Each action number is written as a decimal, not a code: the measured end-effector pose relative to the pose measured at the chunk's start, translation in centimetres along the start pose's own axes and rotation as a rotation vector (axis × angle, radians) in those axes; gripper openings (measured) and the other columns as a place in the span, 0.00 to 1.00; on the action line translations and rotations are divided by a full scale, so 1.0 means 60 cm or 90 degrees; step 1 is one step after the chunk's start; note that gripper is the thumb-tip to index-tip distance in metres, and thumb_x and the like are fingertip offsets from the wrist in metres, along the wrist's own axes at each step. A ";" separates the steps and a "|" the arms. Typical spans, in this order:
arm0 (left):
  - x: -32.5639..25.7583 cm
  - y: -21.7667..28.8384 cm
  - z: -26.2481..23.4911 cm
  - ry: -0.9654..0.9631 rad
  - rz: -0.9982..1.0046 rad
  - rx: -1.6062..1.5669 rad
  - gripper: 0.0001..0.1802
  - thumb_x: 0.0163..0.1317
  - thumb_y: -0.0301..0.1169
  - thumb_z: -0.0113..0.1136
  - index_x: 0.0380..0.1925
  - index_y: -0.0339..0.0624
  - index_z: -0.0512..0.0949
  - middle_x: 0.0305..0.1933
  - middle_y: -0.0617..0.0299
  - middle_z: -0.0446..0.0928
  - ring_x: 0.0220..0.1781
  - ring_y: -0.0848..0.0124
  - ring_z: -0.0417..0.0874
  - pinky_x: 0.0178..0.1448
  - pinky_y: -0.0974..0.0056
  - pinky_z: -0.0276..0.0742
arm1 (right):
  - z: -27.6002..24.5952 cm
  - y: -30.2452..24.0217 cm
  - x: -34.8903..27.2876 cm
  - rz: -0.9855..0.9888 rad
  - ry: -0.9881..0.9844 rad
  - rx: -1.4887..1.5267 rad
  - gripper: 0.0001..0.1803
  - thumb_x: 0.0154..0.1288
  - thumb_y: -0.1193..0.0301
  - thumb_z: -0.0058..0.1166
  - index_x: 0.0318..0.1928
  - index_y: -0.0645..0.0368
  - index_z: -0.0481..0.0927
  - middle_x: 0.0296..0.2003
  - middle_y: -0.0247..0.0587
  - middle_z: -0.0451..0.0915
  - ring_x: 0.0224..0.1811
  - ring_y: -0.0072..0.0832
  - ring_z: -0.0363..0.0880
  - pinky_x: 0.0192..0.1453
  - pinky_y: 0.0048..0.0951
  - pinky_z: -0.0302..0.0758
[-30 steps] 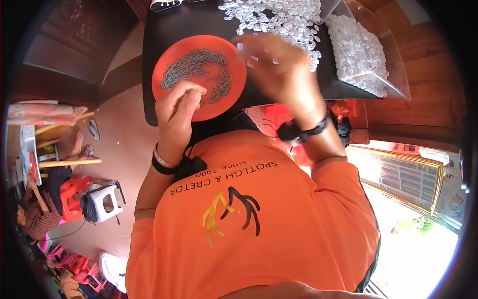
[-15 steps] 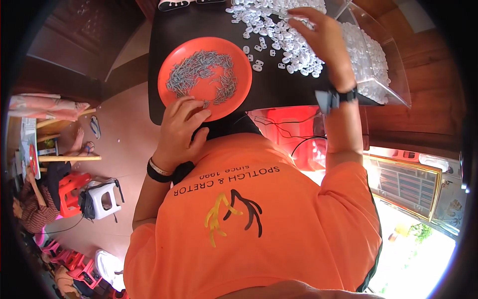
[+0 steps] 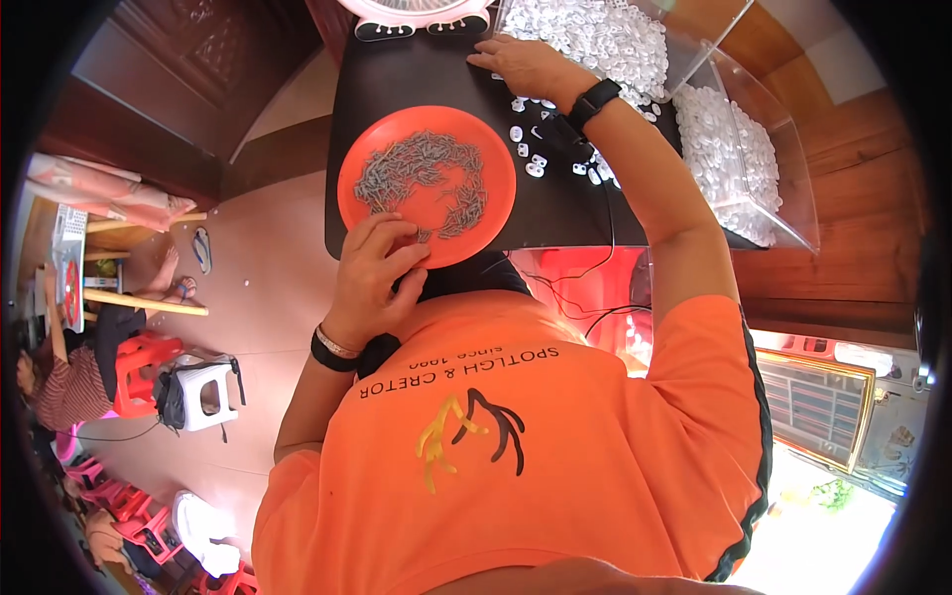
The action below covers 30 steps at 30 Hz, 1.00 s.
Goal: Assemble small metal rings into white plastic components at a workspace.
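Left hand (image 3: 377, 268) at near rim of orange plate (image 3: 496, 183), fingers curled together on small grey metal bits (image 3: 421, 178). Right hand (image 3: 526, 64) flat beyond plate, fingers spread on white plastic pieces (image 3: 595, 30); clear box (image 3: 754, 159) right of plate.

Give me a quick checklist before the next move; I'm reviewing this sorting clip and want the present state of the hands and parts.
1. Left hand at the near rim of the orange plate, fingers curled: ok.
2. Plate holds a ring of small grey metal pieces: ok.
3. Right hand rests flat on the black table beside the pile of white parts: ok.
4. Whether either hand pinches a piece: cannot tell.
5. Loose white parts lie scattered between plate and pile: ok.
6. Clear bin holds white parts: ok.
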State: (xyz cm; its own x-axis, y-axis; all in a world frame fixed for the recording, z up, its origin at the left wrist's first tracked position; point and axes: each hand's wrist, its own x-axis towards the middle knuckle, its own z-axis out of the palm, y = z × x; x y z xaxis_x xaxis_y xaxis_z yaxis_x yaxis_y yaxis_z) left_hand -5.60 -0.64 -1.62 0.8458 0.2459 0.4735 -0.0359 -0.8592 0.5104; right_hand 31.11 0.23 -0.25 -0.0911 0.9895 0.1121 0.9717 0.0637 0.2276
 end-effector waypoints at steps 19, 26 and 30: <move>0.008 -0.008 0.004 0.033 0.011 0.009 0.11 0.45 0.25 0.61 0.32 0.41 0.79 0.42 0.57 0.75 0.51 0.56 0.74 0.55 0.56 0.68 | -0.064 -0.013 -0.151 0.063 -0.085 0.113 0.20 0.57 0.77 0.49 0.53 0.57 0.76 0.55 0.42 0.75 0.55 0.41 0.73 0.56 0.35 0.73; 0.013 -0.003 0.005 0.031 0.003 0.003 0.10 0.45 0.25 0.62 0.31 0.41 0.80 0.42 0.56 0.75 0.53 0.54 0.74 0.56 0.55 0.68 | -0.034 -0.017 -0.065 0.038 -0.011 0.143 0.21 0.58 0.74 0.51 0.54 0.57 0.75 0.50 0.41 0.76 0.51 0.41 0.75 0.54 0.38 0.73; 0.008 -0.007 0.006 0.031 -0.006 0.016 0.10 0.45 0.25 0.62 0.32 0.41 0.80 0.43 0.56 0.75 0.54 0.53 0.74 0.57 0.55 0.68 | -0.038 -0.026 -0.060 0.043 -0.106 0.204 0.24 0.59 0.67 0.54 0.57 0.57 0.73 0.54 0.44 0.73 0.56 0.42 0.72 0.60 0.37 0.69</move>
State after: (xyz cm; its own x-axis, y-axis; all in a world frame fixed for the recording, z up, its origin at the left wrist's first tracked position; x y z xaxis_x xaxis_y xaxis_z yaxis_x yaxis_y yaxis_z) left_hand -4.98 -0.31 -1.83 0.8189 0.2751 0.5038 -0.0140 -0.8679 0.4966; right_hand 29.44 -3.72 1.19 -0.0139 0.9988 -0.0477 0.9957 0.0094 -0.0924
